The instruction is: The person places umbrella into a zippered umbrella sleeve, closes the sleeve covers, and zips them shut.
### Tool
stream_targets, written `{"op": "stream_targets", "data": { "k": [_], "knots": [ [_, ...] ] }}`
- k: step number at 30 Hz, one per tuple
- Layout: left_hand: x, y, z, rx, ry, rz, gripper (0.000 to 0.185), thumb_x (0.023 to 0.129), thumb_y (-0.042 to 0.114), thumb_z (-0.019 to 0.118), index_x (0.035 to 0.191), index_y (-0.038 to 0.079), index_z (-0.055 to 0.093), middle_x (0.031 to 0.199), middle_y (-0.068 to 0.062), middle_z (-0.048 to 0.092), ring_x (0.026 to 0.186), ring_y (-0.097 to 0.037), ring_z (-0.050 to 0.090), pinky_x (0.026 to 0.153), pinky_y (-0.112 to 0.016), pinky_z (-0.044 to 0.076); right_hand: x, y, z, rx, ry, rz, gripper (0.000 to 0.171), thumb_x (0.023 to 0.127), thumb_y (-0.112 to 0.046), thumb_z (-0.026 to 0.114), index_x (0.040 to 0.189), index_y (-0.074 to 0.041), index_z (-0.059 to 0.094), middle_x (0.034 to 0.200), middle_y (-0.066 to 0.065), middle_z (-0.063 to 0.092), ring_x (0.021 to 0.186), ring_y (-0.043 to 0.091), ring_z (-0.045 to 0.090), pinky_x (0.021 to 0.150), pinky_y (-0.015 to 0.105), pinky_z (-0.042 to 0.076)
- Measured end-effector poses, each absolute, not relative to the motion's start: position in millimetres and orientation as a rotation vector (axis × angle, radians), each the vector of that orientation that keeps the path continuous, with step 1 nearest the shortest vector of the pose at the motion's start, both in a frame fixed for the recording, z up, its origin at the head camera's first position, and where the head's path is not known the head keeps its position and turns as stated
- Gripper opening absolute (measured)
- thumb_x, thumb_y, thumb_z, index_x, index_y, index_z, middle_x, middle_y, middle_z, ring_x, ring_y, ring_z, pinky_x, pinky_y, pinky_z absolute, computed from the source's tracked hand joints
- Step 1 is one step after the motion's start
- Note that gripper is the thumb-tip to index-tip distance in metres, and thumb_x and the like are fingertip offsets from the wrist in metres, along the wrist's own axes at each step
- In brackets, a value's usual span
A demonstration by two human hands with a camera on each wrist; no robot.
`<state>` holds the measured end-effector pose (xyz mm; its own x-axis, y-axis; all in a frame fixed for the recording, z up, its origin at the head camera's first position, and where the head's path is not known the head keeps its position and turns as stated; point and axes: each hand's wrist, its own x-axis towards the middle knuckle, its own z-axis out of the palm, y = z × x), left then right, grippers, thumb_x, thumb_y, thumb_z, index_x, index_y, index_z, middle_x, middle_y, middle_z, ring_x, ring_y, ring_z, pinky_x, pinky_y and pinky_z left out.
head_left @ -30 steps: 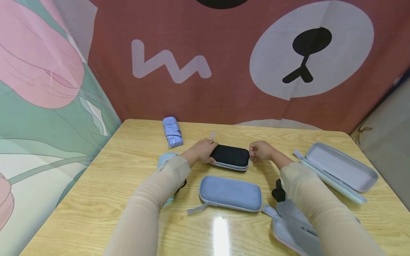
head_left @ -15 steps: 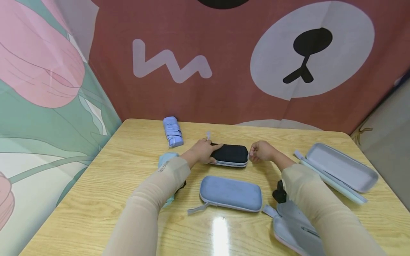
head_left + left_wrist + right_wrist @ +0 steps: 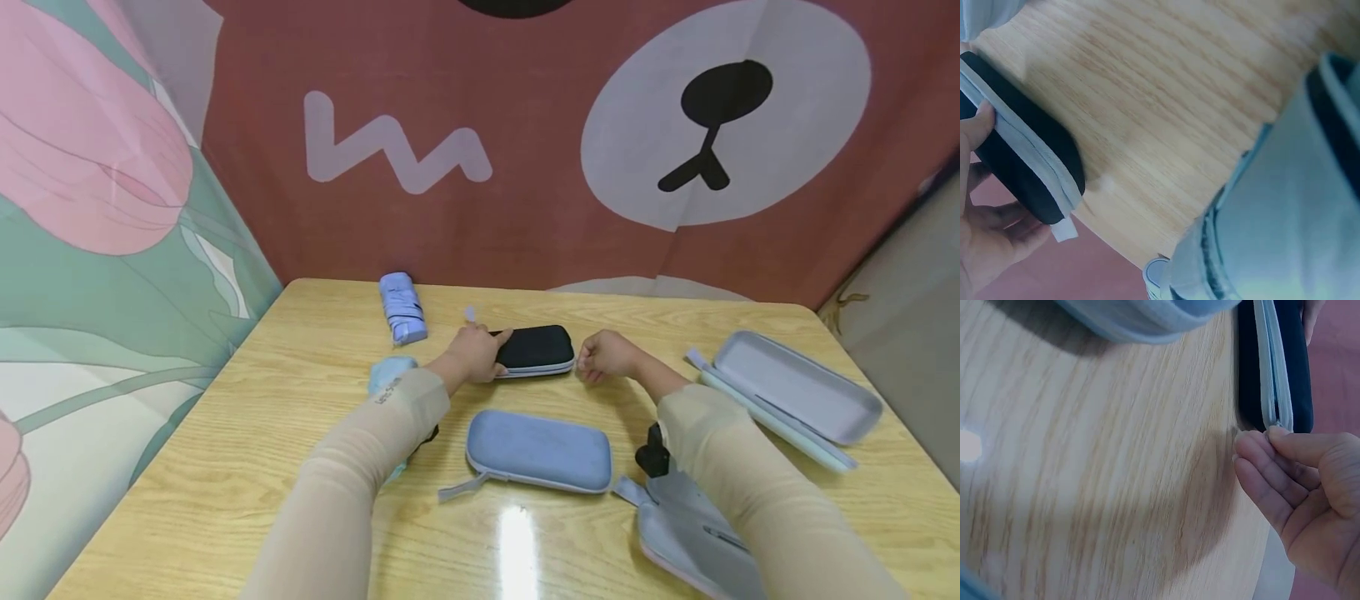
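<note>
Zip cases, four: one black case (image 3: 536,348); one blue case (image 3: 540,452), on its near side; one green-edged open case (image 3: 798,387) and one grey open case (image 3: 686,525), both to its right. Lilac bundle (image 3: 403,310), one, to its left. Pale-blue article (image 3: 387,375), one, partly hidden, also left. Pen (image 3: 724,537), one distinct, to its right.

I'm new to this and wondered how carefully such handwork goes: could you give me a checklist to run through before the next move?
1. Black case held: ok; the left hand grips its left end.
2. Right hand at the zip: ok; thumb and fingertips meet at its right end.
3. Zip closed all the way round: cannot tell; only parts of it show.
4. Black case flat on the table: cannot tell; its underside is hidden.
5. Blue case out of the way: ok; it lies nearer the person, apart from the black one.
</note>
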<state>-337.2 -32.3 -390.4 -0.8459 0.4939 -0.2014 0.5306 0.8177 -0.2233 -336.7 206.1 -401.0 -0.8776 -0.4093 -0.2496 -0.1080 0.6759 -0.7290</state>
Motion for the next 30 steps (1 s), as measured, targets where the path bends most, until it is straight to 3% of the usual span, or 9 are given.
{"op": "stream_targets", "data": {
  "k": [6, 11, 20, 30],
  "knots": [
    [-339.1, -30.8, -392.1, 0.760, 2.860, -0.340, 0.070, 0.083, 0.051, 0.045, 0.139, 0.020, 0.016, 0.111, -0.016, 0.051, 0.109, -0.032, 0.040, 0.085, -0.037, 0.039, -333.9, 199.8, -401.4, -0.440, 2.477, -1.031, 0.012, 0.083, 0.002, 0.051, 0.075, 0.006, 0.058, 0.069, 0.011, 0.061, 0.062, 0.022, 0.061, 0.057, 0.035, 0.050],
    [-341.2, -29.8, -390.0, 0.764, 2.839, -0.372, 0.072, 0.081, 0.053, 0.045, 0.139, 0.020, 0.017, 0.110, -0.014, 0.053, 0.106, -0.030, 0.042, 0.085, -0.036, 0.039, -331.9, 193.1, -401.4, -0.447, 2.488, -1.014, 0.013, 0.083, 0.002, 0.051, 0.074, 0.005, 0.060, 0.069, 0.010, 0.060, 0.062, 0.022, 0.061, 0.057, 0.034, 0.050],
    [-347.0, -38.1, -380.9, 0.775, 2.768, -0.212, 0.078, 0.075, 0.052, 0.057, 0.137, 0.024, 0.021, 0.118, -0.010, 0.049, 0.106, -0.026, 0.044, 0.080, -0.032, 0.042, -335.5, 189.0, -403.7, -0.345, 2.527, -1.057, 0.014, 0.084, 0.004, 0.048, 0.074, 0.007, 0.058, 0.068, 0.014, 0.061, 0.061, 0.022, 0.061, 0.054, 0.033, 0.050],
    [-340.3, -54.6, -379.1, 0.973, 2.692, -0.102, 0.081, 0.073, 0.045, 0.064, 0.138, 0.021, 0.021, 0.137, -0.016, 0.025, 0.117, -0.033, 0.032, 0.091, -0.038, 0.034, -345.7, 196.6, -402.1, -0.367, 2.583, -1.019, 0.017, 0.085, 0.001, 0.047, 0.073, 0.002, 0.059, 0.070, 0.011, 0.060, 0.062, 0.020, 0.060, 0.055, 0.032, 0.049]
  ]
}}
